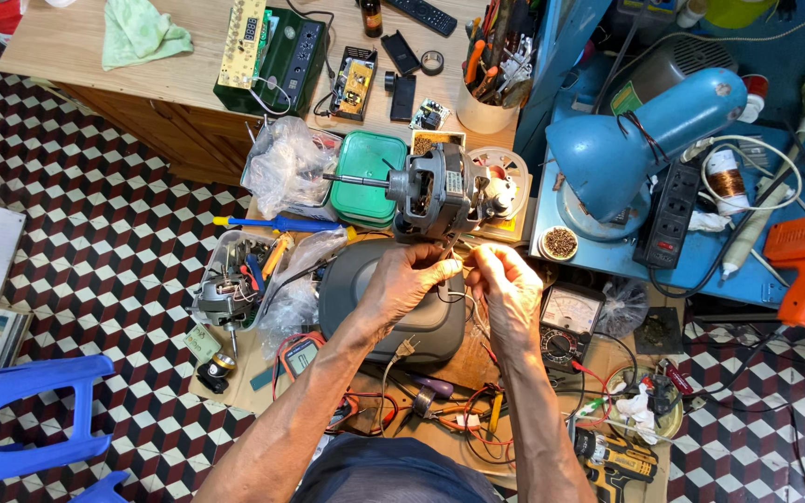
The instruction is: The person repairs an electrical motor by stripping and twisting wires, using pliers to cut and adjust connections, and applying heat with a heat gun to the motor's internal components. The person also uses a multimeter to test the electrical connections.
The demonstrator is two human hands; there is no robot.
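Left hand (409,279): fingers pinched narrow on thin wires (458,256) that run from the motor (440,194), held taut so the ends stay put.
Right hand (507,284): fingertips closed on the same wires, just right of the left hand, meeting it so both can work one small spot.
Motor: grey, shaft pointing left, lying on its side just far of the hands, near enough for its short leads to reach.
Grey casing (393,307): under the hands, serving as a rest for the wrists.
Meter (566,321): analogue, just right of the right hand, within easy reach.
Lamp (635,140): blue, far right, head turned toward the motor.
Table (95,47): wooden, far left, carries circuit boards.
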